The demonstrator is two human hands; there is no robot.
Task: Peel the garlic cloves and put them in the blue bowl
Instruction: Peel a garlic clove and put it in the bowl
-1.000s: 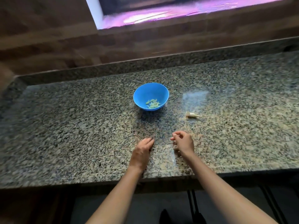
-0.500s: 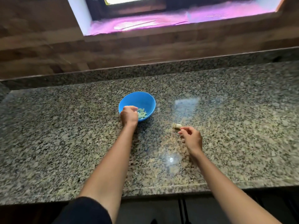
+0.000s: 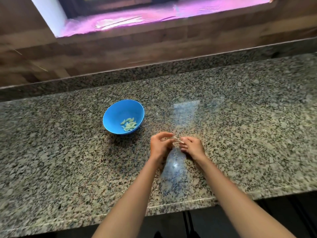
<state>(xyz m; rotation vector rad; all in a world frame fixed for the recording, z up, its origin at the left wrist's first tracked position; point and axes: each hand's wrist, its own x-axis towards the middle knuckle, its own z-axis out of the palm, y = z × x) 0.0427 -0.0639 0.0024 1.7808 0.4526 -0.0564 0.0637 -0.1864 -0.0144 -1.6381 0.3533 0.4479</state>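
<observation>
The blue bowl (image 3: 123, 115) stands on the granite counter (image 3: 68, 160) and holds several pale peeled garlic cloves (image 3: 129, 124). Just right of and nearer than the bowl, my two hands meet above the counter. My left hand (image 3: 160, 146) and my right hand (image 3: 193, 147) both pinch one small unpeeled garlic clove (image 3: 176, 139) between their fingertips. The clove is mostly hidden by my fingers and slightly blurred.
A raised granite ledge (image 3: 171, 69) and a wooden wall (image 3: 154, 42) run behind the counter, with a window sill (image 3: 154, 12) above. The counter's front edge (image 3: 171, 206) lies near my forearms.
My left hand has come back from the bowl to the middle. My right hand has picked the clove off the counter and brought it left; both hands now hold it.
</observation>
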